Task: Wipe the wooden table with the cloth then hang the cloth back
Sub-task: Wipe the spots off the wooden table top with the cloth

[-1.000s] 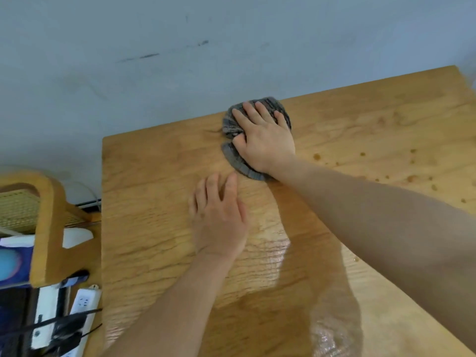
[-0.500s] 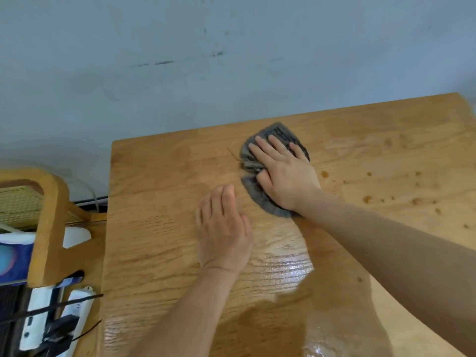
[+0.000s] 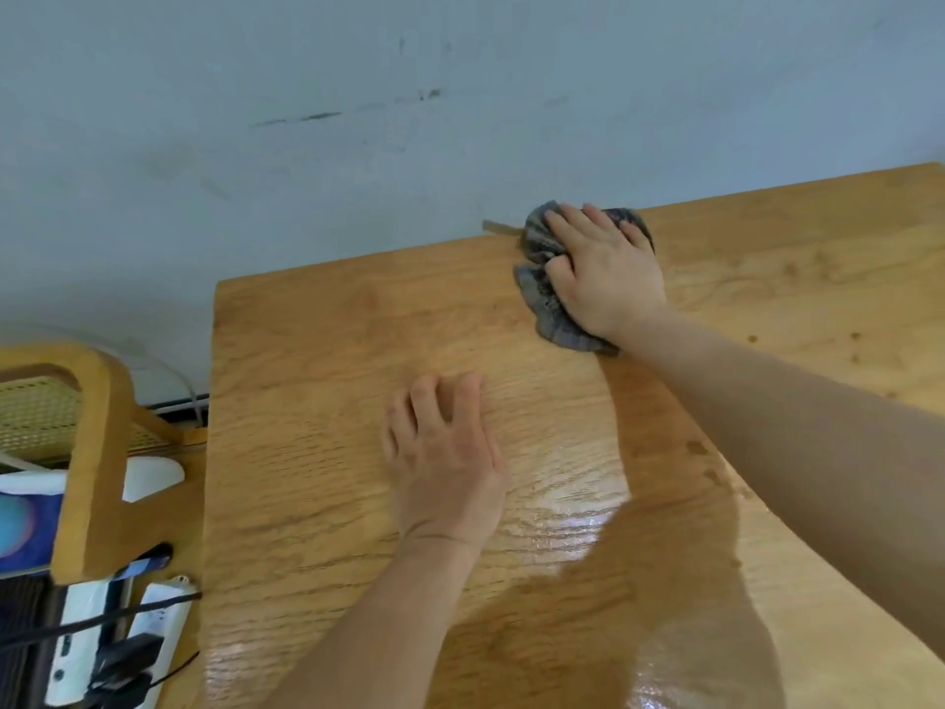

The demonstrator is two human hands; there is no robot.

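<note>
A wooden table point(image 3: 317, 381) fills the middle and right of the head view, its far edge against a pale wall. My right hand point(image 3: 606, 273) presses a bunched grey cloth point(image 3: 544, 299) flat onto the table at that far edge, fingers spread over it. My left hand point(image 3: 445, 452) rests palm down on the bare wood nearer to me, fingers slightly curled, holding nothing. Part of the cloth is hidden under my right palm.
Small brown spots point(image 3: 854, 337) dot the table to the right of my right arm. A wooden chair point(image 3: 94, 452) with a cane back stands left of the table. A white power strip point(image 3: 158, 626) with black cables lies on the floor below it.
My right hand has pushed the cloth away from me to the table's far edge by the wall. The left hand stays planted, its fingers a little more curled.
</note>
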